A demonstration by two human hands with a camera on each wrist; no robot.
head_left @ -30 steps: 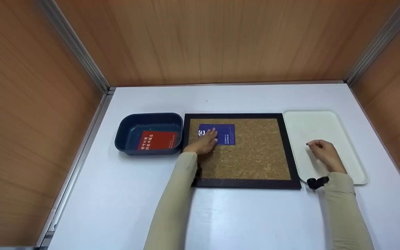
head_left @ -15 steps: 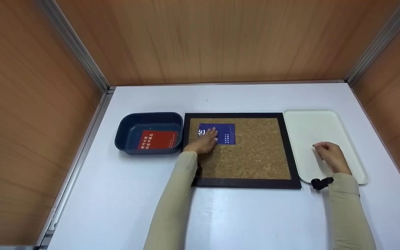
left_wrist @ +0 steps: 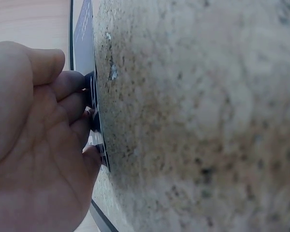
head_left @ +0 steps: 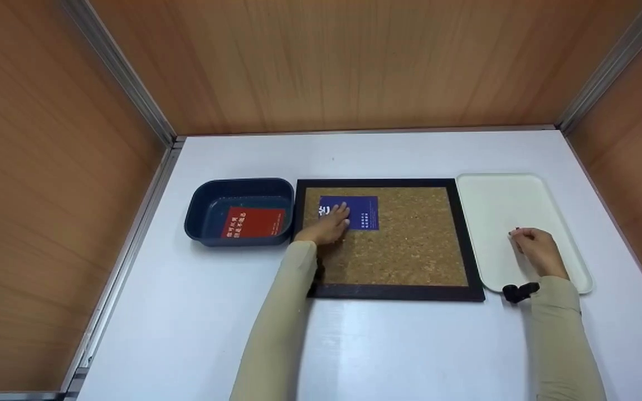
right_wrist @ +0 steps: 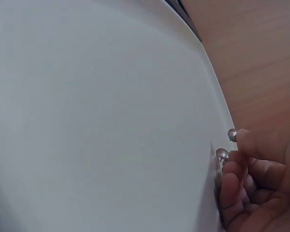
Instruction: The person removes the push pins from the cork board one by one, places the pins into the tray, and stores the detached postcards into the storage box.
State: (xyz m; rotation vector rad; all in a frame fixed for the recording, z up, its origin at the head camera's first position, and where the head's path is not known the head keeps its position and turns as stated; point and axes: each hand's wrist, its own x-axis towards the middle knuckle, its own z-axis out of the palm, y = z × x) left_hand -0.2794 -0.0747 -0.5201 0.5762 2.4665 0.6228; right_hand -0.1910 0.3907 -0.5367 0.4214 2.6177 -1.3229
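My left hand [head_left: 329, 225] lies with its fingers extended on a blue-purple card [head_left: 362, 213] with white lettering, pressing it against the cork board [head_left: 399, 239] near its upper left corner. In the left wrist view the fingertips [left_wrist: 91, 96] touch the card's face close to its edge. Over the white tray [head_left: 491, 206], my right hand [head_left: 541, 250] has thumb and fingers bent together. Small shiny round heads, like a thumbtack [right_wrist: 222, 154], show at those fingertips in the right wrist view; the fingers partly cover them.
A dark blue bin [head_left: 204, 223] stands left of the board, with a red card [head_left: 254, 222] in it. The board's black frame [head_left: 399, 293] separates bin and tray. Wood-grain panels [head_left: 354, 67] enclose the white table [head_left: 198, 323] at the back and sides.
My right hand has shifted a little to the right over the tray, its fingertips drawing away from the board. My left hand stays on the blue-purple card.
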